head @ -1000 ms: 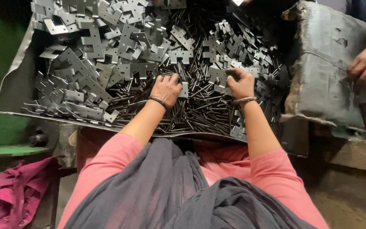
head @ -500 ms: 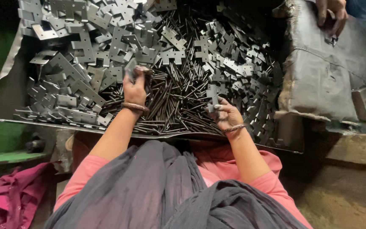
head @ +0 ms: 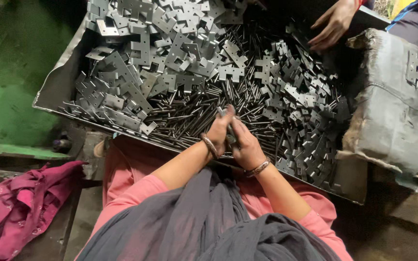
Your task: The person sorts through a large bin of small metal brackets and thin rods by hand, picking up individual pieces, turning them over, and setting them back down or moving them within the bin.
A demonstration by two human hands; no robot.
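Two hands met at tray (head: 54, 92) centre: left hand (head: 219, 131) & right hand (head: 244, 145) pressed together, pinching one small metal piece (head: 222, 113). Pins (head: 204, 116) uncountable; plates (head: 160, 43) heaped at 11 o'clock; co-worker's hand (head: 332, 24) at 1 o'clock.

Single head cam, looking steeply down & fwd over person's lap, sitting close above hands (head: 233, 137) w/ metal tray (head: 56, 89) filling upper frame.
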